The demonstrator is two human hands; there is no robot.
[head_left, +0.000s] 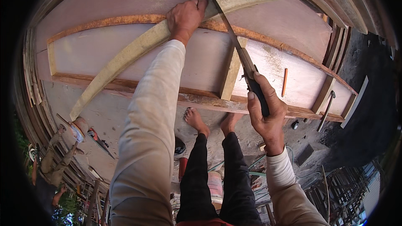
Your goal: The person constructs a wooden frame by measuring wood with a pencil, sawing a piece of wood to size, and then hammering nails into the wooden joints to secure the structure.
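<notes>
- Black-handled saw [229, 27]: right hand [270, 115] wraps the grip, index finger laid forward along it, thumb on the near side. Other fingers curl underneath, mostly hidden.
- Left hand [184, 19]: fingers folded over the far edge of the curved plank [119, 67], thumb reaching toward the blade. Fingertips hidden; can't tell how hard they press.
- Blade crosses over the plank just right of that thumb. Can't tell if teeth touch wood.
- Plank lies slantwise over the brown arched rail [106, 21] and near rail [197, 98]; left end overhangs the floor.
- Handling guess: stiff, fairly light, dry and grippy. Curve and overhang could make it rock or twist.
- Best hold: palm down where it crosses the arched rail, thumb clear of the blade.
- Further out: orange pencil [285, 83] on the pale panel [268, 58], hammer [326, 111] at the frame's right end.
</notes>
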